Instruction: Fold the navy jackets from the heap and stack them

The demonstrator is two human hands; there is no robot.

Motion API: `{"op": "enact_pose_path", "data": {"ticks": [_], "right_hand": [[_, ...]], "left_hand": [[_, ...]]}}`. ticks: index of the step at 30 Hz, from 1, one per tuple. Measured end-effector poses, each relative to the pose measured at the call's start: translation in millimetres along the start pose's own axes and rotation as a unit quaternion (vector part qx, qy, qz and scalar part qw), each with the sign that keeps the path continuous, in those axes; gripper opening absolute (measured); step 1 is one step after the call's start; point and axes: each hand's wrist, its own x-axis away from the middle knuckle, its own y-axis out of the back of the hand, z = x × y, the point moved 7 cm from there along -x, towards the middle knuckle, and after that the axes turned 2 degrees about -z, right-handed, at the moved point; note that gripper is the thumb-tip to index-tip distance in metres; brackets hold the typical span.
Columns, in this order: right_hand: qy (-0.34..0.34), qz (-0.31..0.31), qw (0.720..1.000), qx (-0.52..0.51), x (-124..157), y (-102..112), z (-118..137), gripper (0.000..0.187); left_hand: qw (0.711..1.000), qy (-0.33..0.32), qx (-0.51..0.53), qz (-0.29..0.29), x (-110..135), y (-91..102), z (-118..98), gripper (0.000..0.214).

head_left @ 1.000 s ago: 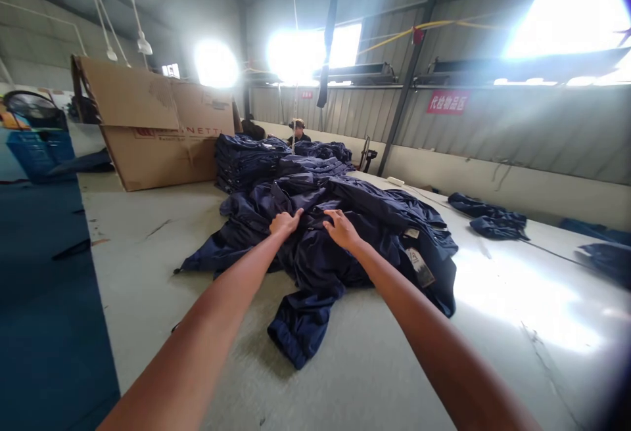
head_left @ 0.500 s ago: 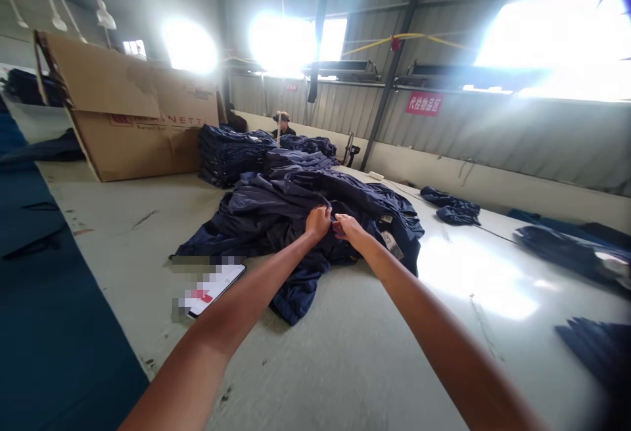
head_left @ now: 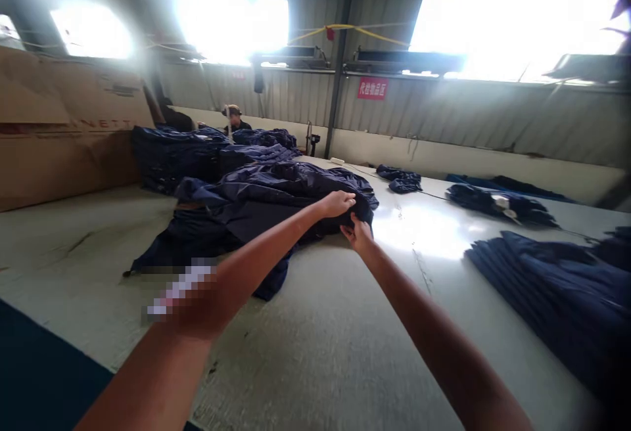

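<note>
A dark navy garment (head_left: 266, 188) lies bunched on the pale table, its folds spreading left and toward me. My left hand (head_left: 337, 204) is closed on the cloth near the garment's right end, fingers pointing right. Just below and to the right, my right hand (head_left: 359, 234) pinches the cloth's edge; its fingertips are partly lost in the dark fabric. Beneath my left forearm, a blurred-out phone (head_left: 182, 286) is partly covered.
Stacked navy garments (head_left: 182, 152) stand behind, beside a large cardboard box (head_left: 73, 129) at left. Another pile of folded garments (head_left: 552, 286) is at right, with smaller bundles (head_left: 401, 178) along the far edge. A person (head_left: 234, 119) is at the back.
The view has turned right, bringing the right-hand pile further in. Both my hands have shifted along the garment to its right end, and the labels seen there are now hidden.
</note>
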Motion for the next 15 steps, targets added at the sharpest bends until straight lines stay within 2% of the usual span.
{"op": "enact_pose_path", "data": {"ticks": [2, 5, 7, 9, 11, 13, 15], "right_hand": [[-0.001, -0.052, 0.998, 0.032, -15, 66, 29, 0.02], [0.007, -0.108, 0.99, 0.093, -32, 160, 79, 0.026], [0.003, -0.13, 0.981, 0.142, -34, 214, 99, 0.035], [-0.004, -0.154, 0.967, 0.201, -24, 262, 99, 0.046], [-0.006, -0.178, 0.947, 0.268, -2, 302, 81, 0.06], [0.005, -0.193, 0.922, 0.336, 30, 333, 55, 0.071], [0.021, -0.191, 0.899, 0.393, 63, 354, 27, 0.069]], "left_hand": [[1.0, -0.009, 0.001, 0.009, 2, 8.5, 2, 0.033], [1.0, 0.004, -0.016, 0.014, 14, 20.8, 21, 0.035], [0.999, 0.005, -0.024, 0.035, 31, 16.0, 31, 0.034], [0.997, -0.003, -0.025, 0.079, 55, -3.2, 34, 0.04], [0.991, -0.018, -0.023, 0.133, 84, -33.9, 30, 0.051], [0.982, -0.026, -0.024, 0.185, 115, -70.6, 23, 0.06], [0.974, -0.009, -0.02, 0.227, 143, -109.0, 16, 0.065]]}}
